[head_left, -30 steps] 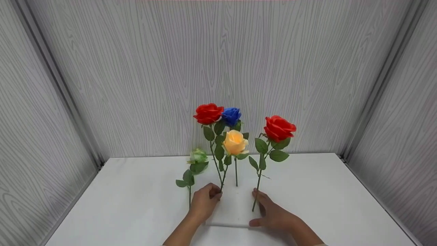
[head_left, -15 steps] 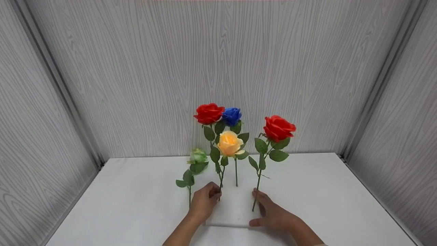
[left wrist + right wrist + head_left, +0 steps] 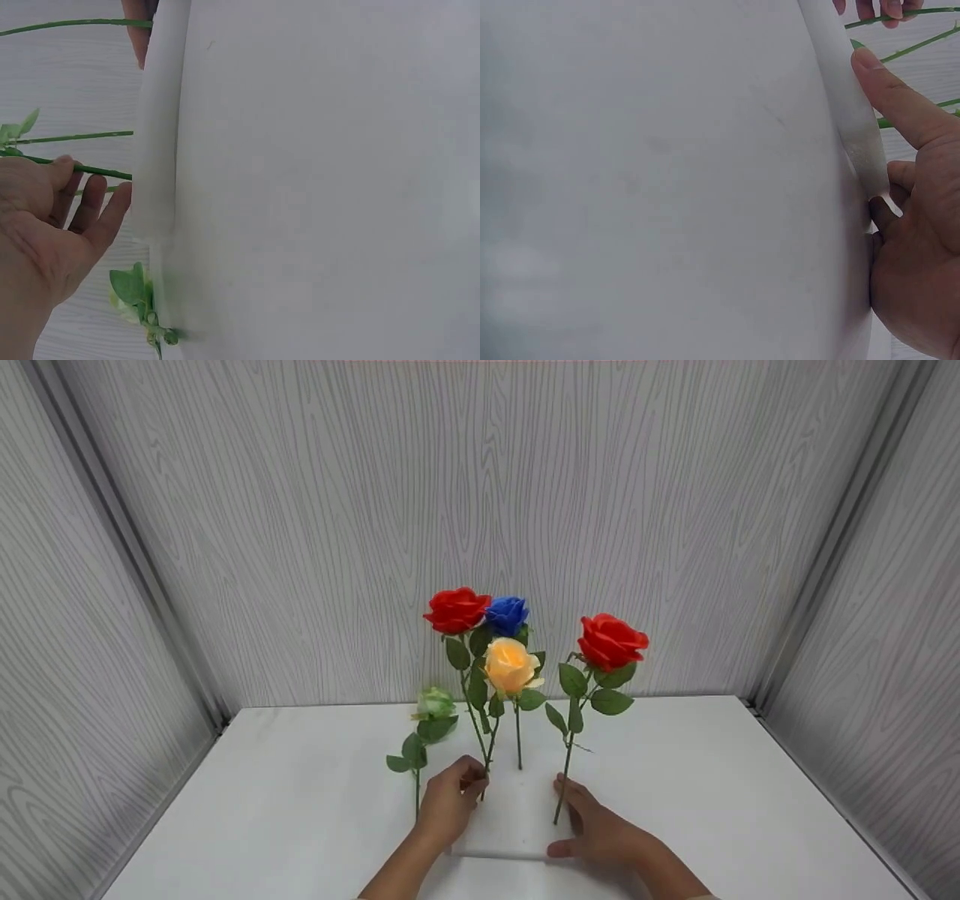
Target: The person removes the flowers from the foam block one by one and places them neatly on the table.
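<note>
My left hand point(image 3: 446, 806) pinches the green stem of a peach-yellow rose point(image 3: 511, 666) between thumb and fingers. The stem's lower end reaches the low white block point(image 3: 510, 840), and the bloom stands in front of the others. At the block's right side my right hand point(image 3: 604, 829) holds it, thumb at the front edge. In the right wrist view its thumb and curled fingers lie along the white block point(image 3: 851, 97). A red rose point(image 3: 612, 641) rises from the block beside the right hand. Behind the peach-yellow rose stand another red rose point(image 3: 457, 611) and a blue rose point(image 3: 507, 616).
A pale green rose point(image 3: 435, 705) lies on the white table point(image 3: 300, 795) left of the block, its stem end near the left hand. Grey wood-grain panels point(image 3: 480, 510) close off the back and both sides.
The peach-yellow rose's bloom swung left, then back a little to the right and higher, as the left hand shifted its stem. The right hand and the other roses have stayed put.
</note>
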The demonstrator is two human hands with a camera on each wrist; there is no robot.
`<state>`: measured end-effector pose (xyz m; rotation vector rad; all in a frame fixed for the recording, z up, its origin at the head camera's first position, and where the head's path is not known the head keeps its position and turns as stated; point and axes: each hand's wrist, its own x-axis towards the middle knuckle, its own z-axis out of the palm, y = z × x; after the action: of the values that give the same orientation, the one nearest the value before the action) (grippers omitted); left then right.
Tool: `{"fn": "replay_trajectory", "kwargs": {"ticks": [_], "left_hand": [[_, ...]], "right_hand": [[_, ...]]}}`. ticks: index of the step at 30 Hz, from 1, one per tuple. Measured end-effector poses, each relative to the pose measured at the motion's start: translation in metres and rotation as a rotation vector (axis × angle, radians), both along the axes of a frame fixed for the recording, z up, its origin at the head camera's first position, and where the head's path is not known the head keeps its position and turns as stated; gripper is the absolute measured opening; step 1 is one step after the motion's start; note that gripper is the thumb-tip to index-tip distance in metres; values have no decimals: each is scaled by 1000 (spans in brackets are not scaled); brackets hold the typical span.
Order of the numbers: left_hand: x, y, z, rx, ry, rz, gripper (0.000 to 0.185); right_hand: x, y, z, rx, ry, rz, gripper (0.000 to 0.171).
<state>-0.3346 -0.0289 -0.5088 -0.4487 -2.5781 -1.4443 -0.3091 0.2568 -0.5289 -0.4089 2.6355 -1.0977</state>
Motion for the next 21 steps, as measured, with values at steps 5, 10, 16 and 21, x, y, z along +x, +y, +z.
{"fn": "replay_trajectory", "kwargs": {"ticks": [5, 10, 16, 21], "left_hand": [[3, 2, 4, 7, 2, -3, 4], [6, 5, 6, 3, 61, 14, 6], [10, 3, 11, 16, 63, 7, 9], [13, 0, 12, 31, 35, -36, 9]], "right_hand": [[0, 1, 1, -19, 11, 20, 120], [3, 0, 2, -13, 13, 8, 118], [5, -1, 4, -39, -2, 4, 117], [3, -2, 3, -28, -14, 1, 117]]}}
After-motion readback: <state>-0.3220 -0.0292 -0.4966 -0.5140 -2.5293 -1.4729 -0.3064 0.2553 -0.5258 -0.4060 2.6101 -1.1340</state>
